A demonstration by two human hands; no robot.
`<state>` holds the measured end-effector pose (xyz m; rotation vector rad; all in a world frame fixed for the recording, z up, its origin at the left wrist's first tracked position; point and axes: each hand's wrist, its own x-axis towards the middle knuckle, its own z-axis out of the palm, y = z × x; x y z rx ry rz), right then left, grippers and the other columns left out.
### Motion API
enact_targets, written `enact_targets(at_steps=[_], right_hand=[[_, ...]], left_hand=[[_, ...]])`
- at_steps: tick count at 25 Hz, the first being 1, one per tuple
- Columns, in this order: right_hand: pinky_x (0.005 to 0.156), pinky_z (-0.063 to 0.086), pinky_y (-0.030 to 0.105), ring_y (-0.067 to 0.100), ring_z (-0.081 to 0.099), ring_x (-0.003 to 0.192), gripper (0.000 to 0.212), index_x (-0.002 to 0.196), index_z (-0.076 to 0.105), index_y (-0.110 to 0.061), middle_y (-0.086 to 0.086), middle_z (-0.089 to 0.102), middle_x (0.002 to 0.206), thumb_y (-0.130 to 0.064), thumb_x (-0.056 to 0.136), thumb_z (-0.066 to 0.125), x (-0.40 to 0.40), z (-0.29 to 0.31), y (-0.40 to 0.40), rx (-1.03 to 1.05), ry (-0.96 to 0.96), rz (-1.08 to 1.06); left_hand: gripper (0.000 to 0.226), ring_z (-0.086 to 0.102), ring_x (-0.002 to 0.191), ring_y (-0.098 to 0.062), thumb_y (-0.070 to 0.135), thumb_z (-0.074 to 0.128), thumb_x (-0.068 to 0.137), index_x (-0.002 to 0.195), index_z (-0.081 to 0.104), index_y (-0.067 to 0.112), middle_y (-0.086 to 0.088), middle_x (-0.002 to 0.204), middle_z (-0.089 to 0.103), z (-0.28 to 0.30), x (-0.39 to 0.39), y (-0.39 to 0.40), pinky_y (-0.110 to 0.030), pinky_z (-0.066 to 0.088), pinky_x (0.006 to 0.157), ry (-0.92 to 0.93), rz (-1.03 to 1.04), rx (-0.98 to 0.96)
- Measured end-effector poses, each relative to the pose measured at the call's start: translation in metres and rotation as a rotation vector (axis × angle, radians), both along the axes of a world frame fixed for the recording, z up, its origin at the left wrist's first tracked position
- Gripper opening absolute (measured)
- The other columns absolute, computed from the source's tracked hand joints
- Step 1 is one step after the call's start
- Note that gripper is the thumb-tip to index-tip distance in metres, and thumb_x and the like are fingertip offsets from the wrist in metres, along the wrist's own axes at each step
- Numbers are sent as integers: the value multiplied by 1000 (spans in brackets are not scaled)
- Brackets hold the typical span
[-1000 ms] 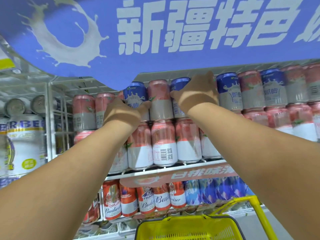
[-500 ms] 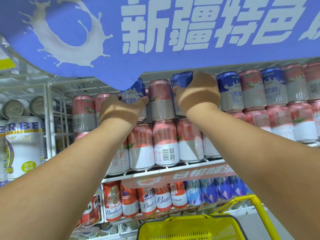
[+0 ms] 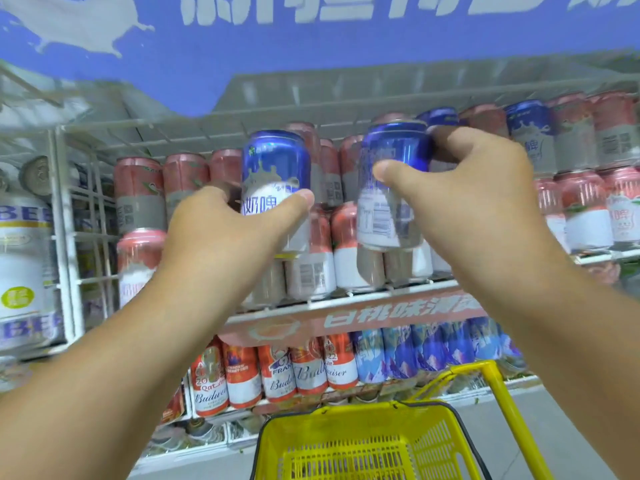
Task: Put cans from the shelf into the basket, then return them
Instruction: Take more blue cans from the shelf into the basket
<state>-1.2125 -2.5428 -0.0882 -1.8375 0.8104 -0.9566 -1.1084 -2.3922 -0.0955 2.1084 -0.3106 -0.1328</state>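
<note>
My left hand [image 3: 228,230] grips a blue and white can [image 3: 275,171], upright, in front of the upper shelf. A second blue can [image 3: 394,181] sits in the grip of my right hand [image 3: 464,192], thumb on its front, slightly blurred. Both cans are clear of the rows of pink and white cans [image 3: 311,268] stacked on the wire shelf [image 3: 346,301]. The yellow basket [image 3: 367,441] stands below my hands at the bottom centre, its handle [image 3: 498,403] raised on the right. The inside that shows holds nothing.
More pink and blue cans [image 3: 526,133] fill the top row to the right. Red Budweiser cans [image 3: 242,372] and blue mountain-print cans [image 3: 426,348] line the lower shelf. Large white beer kegs [image 3: 24,271] stand behind a wire divider at left. A blue sign [image 3: 311,46] hangs overhead.
Both hands have pulled a blue can each out of the top row and drawn them toward me. The view has tilted down, showing more of the basket.
</note>
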Motion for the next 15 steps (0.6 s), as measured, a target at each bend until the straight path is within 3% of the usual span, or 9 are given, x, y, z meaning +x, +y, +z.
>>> enact_targets(at_steps=[3,6,9,12,13,15], right_hand=[[49,44,11,-4,60,58,21,94,75,-29,-12,74,79,-30,75,83,-44,-33,19,98,17,72],[61,56,20,1,65,61,24,93,75,-32,-16,73,79,-33,71,83,-83,-82,38,160,75,122],[54,44,4,-10,58,56,26,91,70,-38,-22,69,69,-34,68,83,-109,-144,50,247,197,128],[55,45,5,-13,59,59,33,88,65,-45,-34,65,70,-27,70,86,-131,-215,66,371,269,130],[53,46,7,-12,60,59,31,83,68,-46,-30,68,72,-24,72,87,-138,-239,70,409,282,129],[52,46,8,-7,61,60,34,97,73,-42,-15,70,74,-20,74,86,-151,-288,78,479,345,122]], left_hand=[[45,65,61,-3,66,75,68,91,72,27,12,73,72,-33,-31,17,-26,41,54,54,-79,-10],[39,67,61,2,62,76,66,88,74,30,20,73,73,-76,-63,34,-23,45,51,157,-113,-29],[35,67,57,1,55,80,63,84,74,28,17,70,74,-131,-90,50,-21,48,52,231,-150,-29],[43,70,62,-4,57,88,59,84,74,24,13,69,75,-200,-116,65,-22,57,63,329,-183,33],[42,67,60,-2,58,87,60,81,73,23,13,68,73,-224,-123,70,-21,56,62,344,-178,70],[32,62,55,-1,51,86,67,76,72,23,10,67,71,-271,-137,78,-21,47,54,394,-149,134]])
